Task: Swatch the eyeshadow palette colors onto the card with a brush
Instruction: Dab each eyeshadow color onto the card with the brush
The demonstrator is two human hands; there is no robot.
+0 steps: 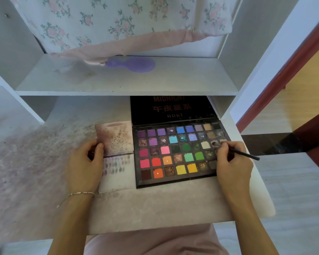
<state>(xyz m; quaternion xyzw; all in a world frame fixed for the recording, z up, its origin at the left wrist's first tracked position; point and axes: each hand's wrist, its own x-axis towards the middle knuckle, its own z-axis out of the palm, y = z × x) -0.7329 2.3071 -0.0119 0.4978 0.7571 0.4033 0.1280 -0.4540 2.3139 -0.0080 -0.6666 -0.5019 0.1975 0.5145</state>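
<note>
black-cased eyeshadow palette (177,153) lies open on the dusty tabletop (155,205), and the right hand (232,161) pinches a thin makeup brush (244,154), its tip dipped in a pale pan near the palette's right edge, probably loading colour. just left of the palette, the left hand (85,162) grips the swatch card (116,172), likely steadying it for the next stroke.

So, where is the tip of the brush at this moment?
In the head view, the brush tip touches a pale pan near the right edge of the eyeshadow palette, just left of the right hand that holds it.
</note>
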